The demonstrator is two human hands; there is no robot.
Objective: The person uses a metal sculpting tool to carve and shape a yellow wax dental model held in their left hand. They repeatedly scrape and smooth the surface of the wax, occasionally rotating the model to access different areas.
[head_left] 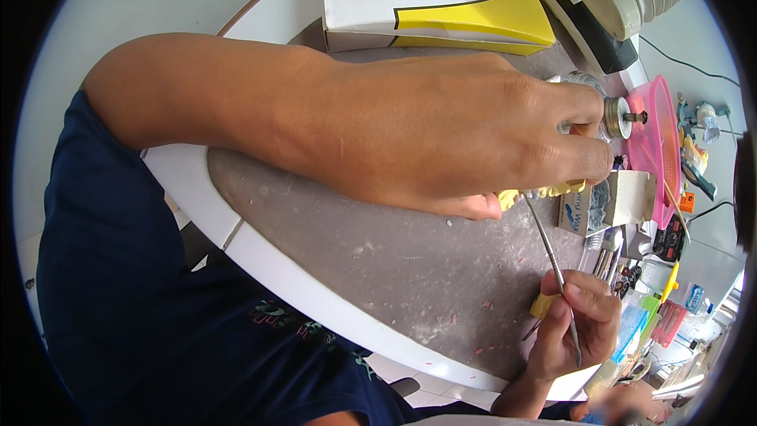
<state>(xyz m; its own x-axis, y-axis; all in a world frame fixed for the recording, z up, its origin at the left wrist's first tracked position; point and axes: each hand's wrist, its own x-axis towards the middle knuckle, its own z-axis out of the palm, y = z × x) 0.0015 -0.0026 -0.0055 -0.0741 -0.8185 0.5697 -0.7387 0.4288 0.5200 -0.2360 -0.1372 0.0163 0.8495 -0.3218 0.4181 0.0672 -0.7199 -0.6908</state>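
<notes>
In the left grip (481, 126) sits a yellow piece (509, 199).

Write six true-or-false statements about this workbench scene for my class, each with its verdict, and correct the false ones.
1. The right hand holds a slim metal tool. True.
2. The left hand holds a yellow piece. True.
3. The tool's upper tip points away from the yellow piece. False: it points toward it.
4. Nothing pink is in view. False: a pink basket is at the right.
5. A white and yellow box is beyond the left hand. True.
6. Long sleeves cover both arms. False: the left forearm is bare.
</notes>
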